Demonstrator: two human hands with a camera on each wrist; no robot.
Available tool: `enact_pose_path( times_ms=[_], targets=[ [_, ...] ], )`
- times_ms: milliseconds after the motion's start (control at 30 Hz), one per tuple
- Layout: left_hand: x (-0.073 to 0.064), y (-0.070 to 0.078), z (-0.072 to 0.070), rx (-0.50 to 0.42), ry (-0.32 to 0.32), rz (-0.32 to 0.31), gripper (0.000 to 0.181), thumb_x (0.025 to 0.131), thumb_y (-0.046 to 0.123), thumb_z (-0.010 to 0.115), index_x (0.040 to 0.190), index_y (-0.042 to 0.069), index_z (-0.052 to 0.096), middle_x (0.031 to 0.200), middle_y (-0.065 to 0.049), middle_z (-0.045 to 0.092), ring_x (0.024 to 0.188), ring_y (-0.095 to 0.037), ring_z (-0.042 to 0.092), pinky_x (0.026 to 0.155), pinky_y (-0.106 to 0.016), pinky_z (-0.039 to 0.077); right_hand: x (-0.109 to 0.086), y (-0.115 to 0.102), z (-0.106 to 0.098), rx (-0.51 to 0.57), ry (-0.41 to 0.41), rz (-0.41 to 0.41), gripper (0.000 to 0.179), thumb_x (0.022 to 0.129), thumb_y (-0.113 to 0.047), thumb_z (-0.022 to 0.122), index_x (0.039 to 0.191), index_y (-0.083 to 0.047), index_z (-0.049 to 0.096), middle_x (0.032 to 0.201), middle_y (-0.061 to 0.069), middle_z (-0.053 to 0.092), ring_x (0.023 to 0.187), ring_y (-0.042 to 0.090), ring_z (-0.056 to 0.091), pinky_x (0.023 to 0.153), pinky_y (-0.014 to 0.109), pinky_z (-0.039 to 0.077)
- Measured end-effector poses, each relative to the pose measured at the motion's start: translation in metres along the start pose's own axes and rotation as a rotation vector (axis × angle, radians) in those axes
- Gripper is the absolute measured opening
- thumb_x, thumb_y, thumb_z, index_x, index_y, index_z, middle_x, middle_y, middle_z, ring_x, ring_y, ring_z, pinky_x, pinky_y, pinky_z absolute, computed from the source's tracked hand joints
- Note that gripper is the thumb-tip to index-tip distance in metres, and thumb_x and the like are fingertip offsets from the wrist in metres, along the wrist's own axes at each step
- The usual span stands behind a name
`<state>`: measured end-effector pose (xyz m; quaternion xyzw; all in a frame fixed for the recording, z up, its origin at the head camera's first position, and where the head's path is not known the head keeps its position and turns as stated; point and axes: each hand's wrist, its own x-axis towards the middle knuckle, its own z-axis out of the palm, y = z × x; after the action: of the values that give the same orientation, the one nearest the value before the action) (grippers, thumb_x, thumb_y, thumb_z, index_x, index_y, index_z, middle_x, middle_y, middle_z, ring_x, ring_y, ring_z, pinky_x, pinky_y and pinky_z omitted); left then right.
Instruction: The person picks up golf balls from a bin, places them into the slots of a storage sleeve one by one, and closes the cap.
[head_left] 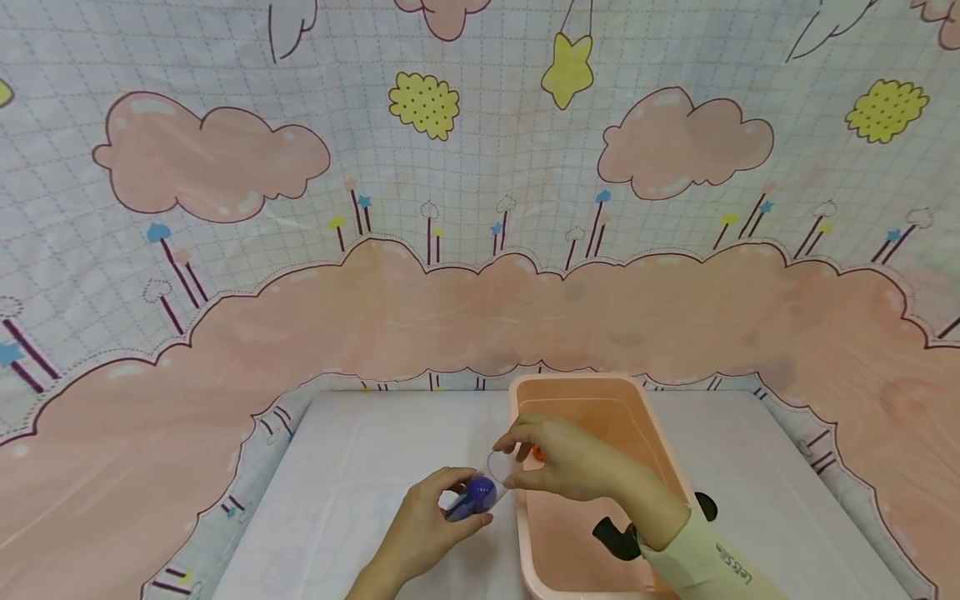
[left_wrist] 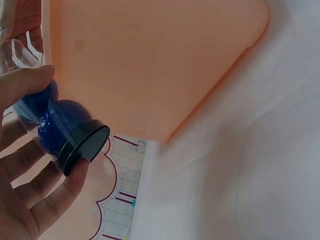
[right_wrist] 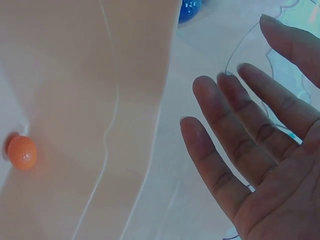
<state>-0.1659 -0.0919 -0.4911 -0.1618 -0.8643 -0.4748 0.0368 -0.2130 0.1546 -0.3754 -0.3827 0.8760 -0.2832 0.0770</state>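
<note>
An hourglass (left_wrist: 65, 125) with blue filling and a black end cap is tilted in front of me, just left of the peach tub. My left hand (head_left: 426, 521) grips it with fingers and thumb around its body, the little finger against the black cap. My right hand (head_left: 566, 458) comes over the tub's left rim and pinches the hourglass's clear rounded end (head_left: 501, 467) between thumb and fingertips. In the right wrist view, only a thin curved edge of that end shows between the fingers. Blue filling also shows at the top there.
The peach tub (head_left: 651, 417) stands on the white table (head_left: 352, 450), right of centre. Inside it lies a small orange ball (right_wrist: 22, 152). A black curved piece (head_left: 617, 539) shows by the right wrist, over the tub, and a black rounded piece (head_left: 706, 506) on its other side.
</note>
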Motion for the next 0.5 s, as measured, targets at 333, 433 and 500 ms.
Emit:
enact_pose_path(
  times_ms=[333,433,500],
  targets=[
    [0.0023,-0.0001,-0.0001,0.011,-0.005,-0.014,0.053,0.082,0.047,0.086,0.126,0.025,0.068,0.114,0.006,0.071,0.108,-0.017,0.067,0.076,-0.019,0.057,0.0007,0.0040,0.0007,-0.003,-0.005,-0.003,0.038,0.093,-0.036,0.078,0.126,-0.019,0.072,0.111,-0.010,0.066,0.100,0.007,0.067,0.086,0.034,0.058],
    [0.0023,-0.0004,0.0000,0.008,-0.004,-0.016,0.054,0.082,0.047,0.086,0.126,0.023,0.068,0.115,0.005,0.072,0.107,-0.017,0.067,0.076,-0.019,0.057,0.0005,0.0053,0.0002,0.005,-0.010,0.010,0.040,0.093,-0.037,0.078,0.127,-0.017,0.072,0.112,-0.006,0.068,0.101,0.009,0.067,0.087,0.030,0.057],
    [0.0024,-0.0007,0.0000,0.007,-0.005,-0.017,0.054,0.082,0.047,0.086,0.126,0.023,0.068,0.115,0.004,0.072,0.107,-0.017,0.067,0.076,-0.019,0.057,0.0001,0.0065,-0.0004,0.012,-0.014,0.027,0.041,0.093,-0.038,0.078,0.127,-0.017,0.072,0.113,-0.005,0.068,0.102,0.010,0.067,0.087,0.028,0.056]
  ],
)
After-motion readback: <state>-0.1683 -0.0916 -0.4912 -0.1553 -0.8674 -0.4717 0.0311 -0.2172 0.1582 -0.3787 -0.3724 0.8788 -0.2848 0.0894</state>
